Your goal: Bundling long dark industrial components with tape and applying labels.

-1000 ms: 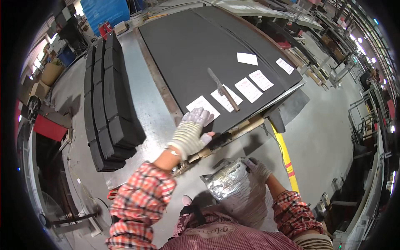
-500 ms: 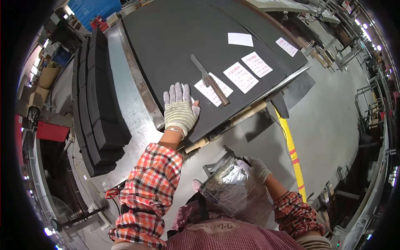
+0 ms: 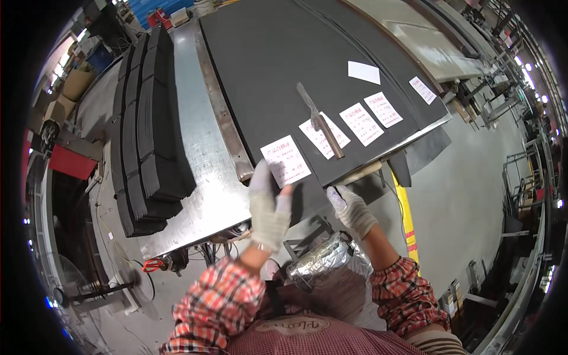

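My left hand [image 3: 269, 210], in a pale striped glove and slightly blurred, is held over the near left corner of the black sheet [image 3: 254, 77]. Its fingers point forward with the thumb apart, beside a printed card [image 3: 290, 161]; I see nothing in it. At the sheet's front edge, my right hand [image 3: 352, 213], also gloved, has its fingers curled together. A bit of something dark shows at those fingertips, too small to make out. Between the hands and farther off, a knife [image 3: 319, 121] with a brown handle lies across another printed card [image 3: 334, 148].
More printed cards [image 3: 361, 124] and a blank white one [image 3: 364, 72] lie to the right. Bundled black strips [image 3: 157, 136] stand on the metal table [image 3: 207, 207] at left. Below the sheet are a silver-wrapped bundle [image 3: 325, 255] and a yellow floor strip [image 3: 408, 225].
My left hand has lifted off the sheet and drawn back, uncovering the printed card. My right hand has risen from the silver-wrapped bundle to the sheet's front edge. The view has shifted.
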Available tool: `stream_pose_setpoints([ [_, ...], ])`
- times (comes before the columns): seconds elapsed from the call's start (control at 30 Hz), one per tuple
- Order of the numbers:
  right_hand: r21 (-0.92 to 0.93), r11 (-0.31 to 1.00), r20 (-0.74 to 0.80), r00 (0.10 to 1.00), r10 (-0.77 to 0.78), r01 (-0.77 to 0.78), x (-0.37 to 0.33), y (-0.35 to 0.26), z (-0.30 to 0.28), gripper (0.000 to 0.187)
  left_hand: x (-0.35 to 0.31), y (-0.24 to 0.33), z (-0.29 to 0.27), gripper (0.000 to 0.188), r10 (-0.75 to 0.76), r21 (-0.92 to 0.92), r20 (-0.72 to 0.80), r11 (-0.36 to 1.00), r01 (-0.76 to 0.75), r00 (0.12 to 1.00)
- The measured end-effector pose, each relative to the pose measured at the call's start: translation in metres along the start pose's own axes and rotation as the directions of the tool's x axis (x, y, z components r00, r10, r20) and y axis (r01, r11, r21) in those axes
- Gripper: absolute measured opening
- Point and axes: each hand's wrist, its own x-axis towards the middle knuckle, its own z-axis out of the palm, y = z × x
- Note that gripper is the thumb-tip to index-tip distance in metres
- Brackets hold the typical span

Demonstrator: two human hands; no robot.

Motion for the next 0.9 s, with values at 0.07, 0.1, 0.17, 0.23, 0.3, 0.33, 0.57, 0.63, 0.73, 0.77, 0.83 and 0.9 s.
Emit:
stream_pose_setpoints([
  [0.07,-0.111,0.989,-0.001,0.995,-0.101,0.1,-0.007,-0.034,0.002,0.04,-0.048,-0.043,-0.004,0.04,-0.551,-0.48,-0.068,0.749,0.457,0.832],
  [0.1,-0.119,0.988,0.002,0.995,-0.098,0.097,-0.008,-0.037,0.004,0.04,-0.046,-0.04,-0.004,0.036,-0.719,-0.453,0.026,0.611,0.649,0.694],
  [0.17,-0.361,0.931,-0.083,0.992,-0.092,0.056,-0.014,-0.038,0.003,0.04,-0.053,-0.024,-0.001,0.035,-0.676,-0.144,0.04,0.724,0.674,0.735],
  [0.23,-0.308,0.948,0.076,0.995,-0.064,0.084,-0.037,-0.028,-0.011,0.043,-0.077,-0.016,-0.01,0.035,-0.75,0.026,0.083,0.66,0.75,0.657],
  [0.3,-0.356,0.93,0.155,0.987,-0.034,0.088,-0.082,-0.046,-0.032,0.043,-0.122,-0.001,-0.01,0.036,-0.662,0.006,0.126,0.745,0.667,0.739],
  [0.33,-0.349,0.932,0.165,0.986,-0.04,0.096,-0.092,-0.046,-0.037,0.043,-0.155,-0.013,-0.013,0.036,-0.726,-0.187,0.177,0.638,0.747,0.664],
  [0.57,0.474,0.84,0.209,0.893,-0.398,0.263,-0.094,-0.096,-0.08,0.049,-0.06,0.069,-0.049,0.038,-0.392,-0.385,0.229,0.805,0.452,0.891],
  [0.63,0.366,0.882,0.659,0.585,-0.472,0.298,-0.081,-0.166,-0.069,0.064,-0.039,0.094,-0.052,0.032,-0.259,-0.19,0.346,0.922,0.337,0.902],
  [0.73,0.366,0.862,0.802,0.352,-0.483,0.35,-0.042,-0.171,-0.084,0.07,-0.037,0.077,-0.077,0.016,-0.356,-0.13,0.317,0.902,0.412,0.879],
  [0.77,0.431,0.794,0.753,0.314,-0.578,0.429,-0.029,-0.163,-0.094,0.075,-0.044,0.062,-0.09,0.016,-0.381,-0.079,0.355,0.898,0.433,0.854],
  [0.83,0.001,0.882,0.754,0.58,-0.31,0.471,0.002,-0.121,-0.095,0.034,-0.061,0.033,-0.094,0.017,-0.595,-0.101,0.356,0.742,0.663,0.72],
  [0.9,-0.207,0.881,0.77,0.626,-0.121,0.425,0.039,-0.031,-0.073,0.028,-0.085,-0.024,-0.061,0.013,-0.731,0.068,0.299,0.658,0.75,0.614],
])
